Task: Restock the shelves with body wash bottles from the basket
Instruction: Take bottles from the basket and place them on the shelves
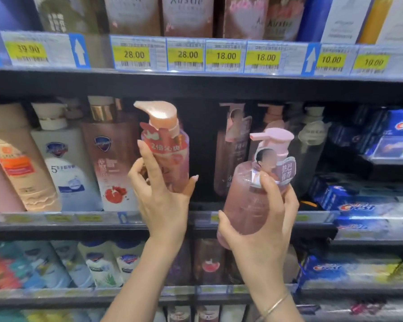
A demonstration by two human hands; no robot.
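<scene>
Hands grip two pink, translucent pump bottles (166, 147) (254, 196) with paper tags.

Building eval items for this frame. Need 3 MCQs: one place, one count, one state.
1. Where is the left hand holding its peach-capped pump bottle?
A. At the dark gap on the middle shelf
B. On the top shelf
C. Over a basket

2. How many bottles are in the person's hands?
A. One
B. Two
C. Three

3. How does the pink-capped pump bottle in the right hand sit?
A. Upside down
B. Lying flat on the shelf
C. Held off the shelf, slightly tilted

Key: 1 A, gap directly behind it; 2 B, one per hand; 3 C, base hangs before the shelf edge.
</scene>
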